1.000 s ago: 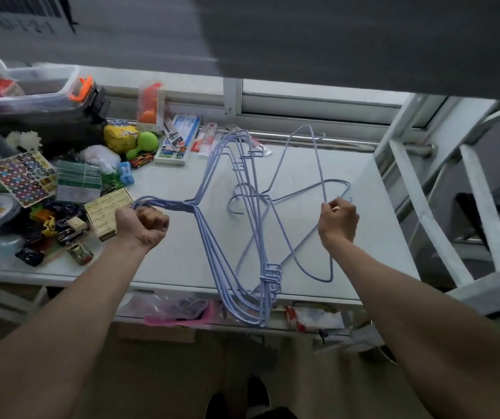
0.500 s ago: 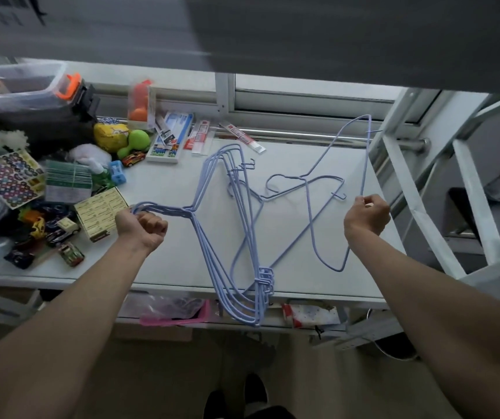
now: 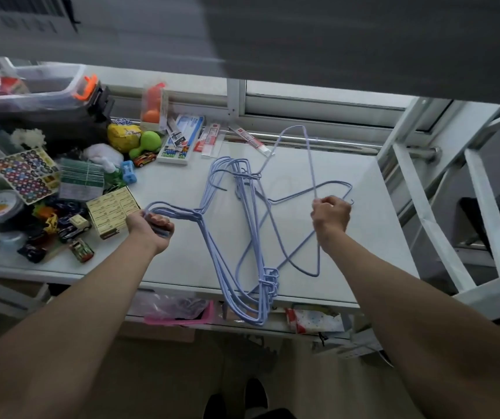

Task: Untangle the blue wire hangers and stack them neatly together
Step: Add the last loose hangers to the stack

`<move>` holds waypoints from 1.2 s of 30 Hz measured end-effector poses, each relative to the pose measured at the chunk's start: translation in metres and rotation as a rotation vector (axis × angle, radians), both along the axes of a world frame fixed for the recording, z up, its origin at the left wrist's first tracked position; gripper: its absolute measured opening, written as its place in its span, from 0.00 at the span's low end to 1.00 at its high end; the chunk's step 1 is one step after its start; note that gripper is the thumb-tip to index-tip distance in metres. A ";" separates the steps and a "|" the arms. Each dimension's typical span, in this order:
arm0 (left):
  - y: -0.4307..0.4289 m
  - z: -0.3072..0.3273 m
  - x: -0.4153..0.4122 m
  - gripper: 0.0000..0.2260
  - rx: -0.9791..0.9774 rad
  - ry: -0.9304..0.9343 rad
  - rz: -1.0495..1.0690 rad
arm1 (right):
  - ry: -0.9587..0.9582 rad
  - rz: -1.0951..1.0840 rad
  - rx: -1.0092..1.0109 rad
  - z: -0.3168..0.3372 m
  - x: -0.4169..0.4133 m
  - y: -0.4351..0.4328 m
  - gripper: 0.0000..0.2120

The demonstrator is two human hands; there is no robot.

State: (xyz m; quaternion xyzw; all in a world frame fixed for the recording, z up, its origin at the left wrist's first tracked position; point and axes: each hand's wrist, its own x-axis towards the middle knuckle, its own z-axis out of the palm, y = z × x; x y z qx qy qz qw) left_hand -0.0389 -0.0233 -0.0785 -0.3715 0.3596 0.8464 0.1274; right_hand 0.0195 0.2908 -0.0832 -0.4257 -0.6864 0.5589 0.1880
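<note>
A bundle of several blue wire hangers [image 3: 212, 234] lies across the white table [image 3: 372, 237], its lower corner hanging over the front edge. My left hand [image 3: 150, 225] is closed around the bundle's hooks at the left. My right hand [image 3: 330, 214] grips the wire of a loose blue hanger [image 3: 310, 158] that stands tilted upward toward the window. Its lower corner still crosses another hanger and the bundle near the middle of the table.
Toy cars, a sticker sheet [image 3: 28, 173], a yellow card box [image 3: 112, 211], a green toy [image 3: 146, 143] and packets crowd the table's left and back. A clear bin [image 3: 31, 86] stands at back left. White metal frame bars [image 3: 418, 189] rise to the right.
My right hand has pulled back left toward the middle with the loose hanger, which has swung more upright. My left hand has stayed on the hooks.
</note>
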 end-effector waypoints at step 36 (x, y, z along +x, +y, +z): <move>-0.004 0.008 -0.001 0.16 -0.065 -0.151 -0.074 | -0.760 0.211 0.179 -0.014 0.032 -0.043 0.20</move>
